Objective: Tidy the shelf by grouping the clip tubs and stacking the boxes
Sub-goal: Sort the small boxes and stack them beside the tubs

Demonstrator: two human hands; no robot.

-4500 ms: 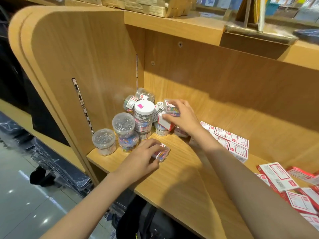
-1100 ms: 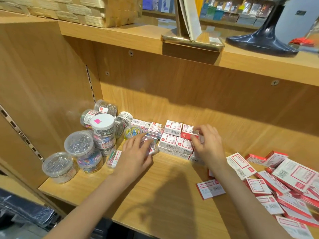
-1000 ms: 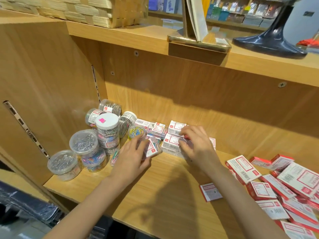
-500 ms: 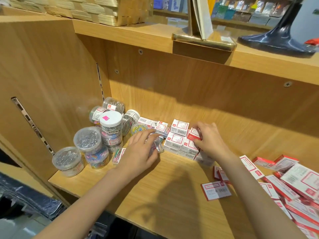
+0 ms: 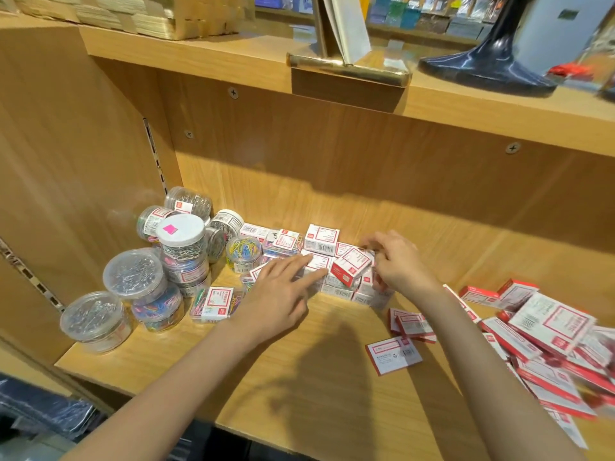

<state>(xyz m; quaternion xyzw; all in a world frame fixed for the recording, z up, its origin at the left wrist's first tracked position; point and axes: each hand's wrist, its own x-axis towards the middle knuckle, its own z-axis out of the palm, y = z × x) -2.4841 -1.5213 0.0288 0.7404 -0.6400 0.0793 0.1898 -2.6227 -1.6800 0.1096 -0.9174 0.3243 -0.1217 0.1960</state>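
Round clear clip tubs (image 5: 133,276) stand stacked and grouped at the shelf's left end, one with a white lid (image 5: 181,229). A flat clear case of coloured clips (image 5: 214,302) lies in front of them. Small red-and-white boxes (image 5: 322,239) are packed in rows at the back middle. My left hand (image 5: 283,294) lies with straight fingers against the front of these rows. My right hand (image 5: 399,266) pinches a tilted small box (image 5: 351,266) on top of the rows.
A loose heap of larger red-and-white boxes (image 5: 549,327) fills the shelf's right end. Single boxes (image 5: 392,354) lie flat near the middle. The wooden side panel (image 5: 66,161) closes the left. An upper shelf (image 5: 466,104) overhangs, carrying a black stand (image 5: 489,61).
My left hand has uncurled from the clear clip case and now has its fingers flat on the box rows. My right hand has tipped a small box up on the rows.
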